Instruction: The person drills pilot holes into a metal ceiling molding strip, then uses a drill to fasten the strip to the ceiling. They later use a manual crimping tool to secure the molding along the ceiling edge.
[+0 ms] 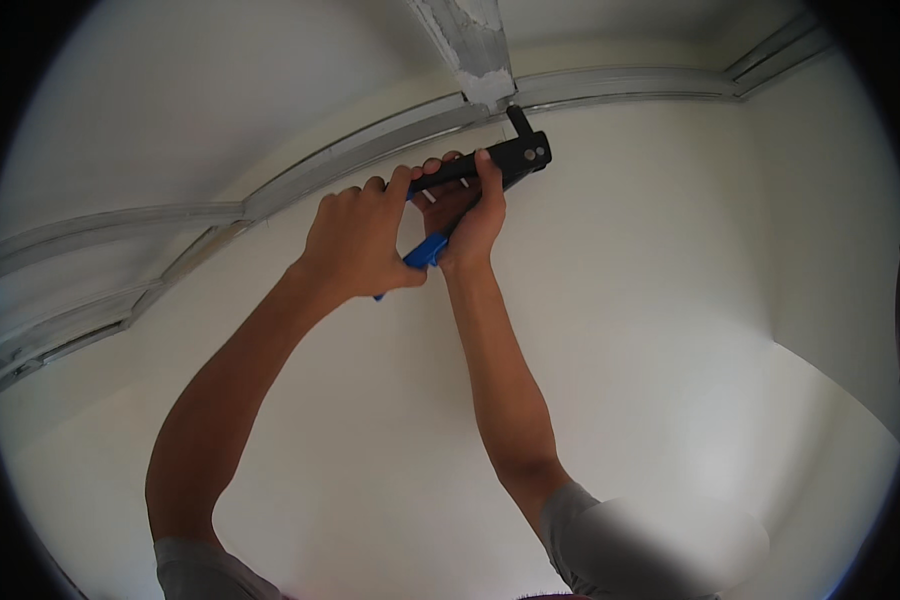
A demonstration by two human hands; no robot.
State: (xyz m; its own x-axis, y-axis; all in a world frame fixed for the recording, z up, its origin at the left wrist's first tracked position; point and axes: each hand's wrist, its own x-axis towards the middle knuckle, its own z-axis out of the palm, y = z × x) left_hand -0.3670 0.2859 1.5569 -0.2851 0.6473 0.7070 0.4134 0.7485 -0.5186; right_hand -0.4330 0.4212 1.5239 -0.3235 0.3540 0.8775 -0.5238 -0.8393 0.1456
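Above me, a black hand riveter (515,157) with blue handle grips is held up in both hands. Its nose points upward, close to the joint of the metal ceiling frame; whether it touches cannot be made out. My left hand (355,235) is wrapped over the ends of the two handles, its thumb on the lower blue grip. Nearer the tool's head, my right hand (478,215) clasps the body from the right, thumb against it and fingertips showing over the top. The two handles stand apart.
A metal rail (360,140) runs along the top of the pale wall (630,280). A whitish-patched metal crosspiece (470,45) meets it above the riveter. More framing (785,50) sits at the upper right, and ceiling panels (200,100) at the left.
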